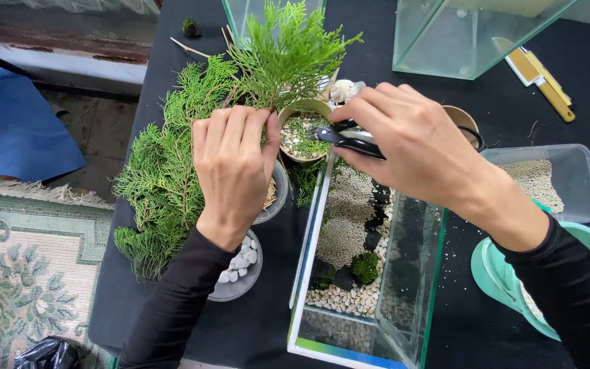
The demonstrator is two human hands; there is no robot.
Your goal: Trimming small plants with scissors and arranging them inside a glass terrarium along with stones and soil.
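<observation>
Left hand closed around a green sprig, holding it upright over a small pot of gravel and clippings. Right hand grips black scissors, blades just above the pot rim, near the sprig's base. Pot sits at the far end of a glass tank holding sand, dark stones, moss and pale pebbles. Cut branches lie left on the black table. Dish of white pebbles under the left wrist. Plastic tub of grit at right.
</observation>
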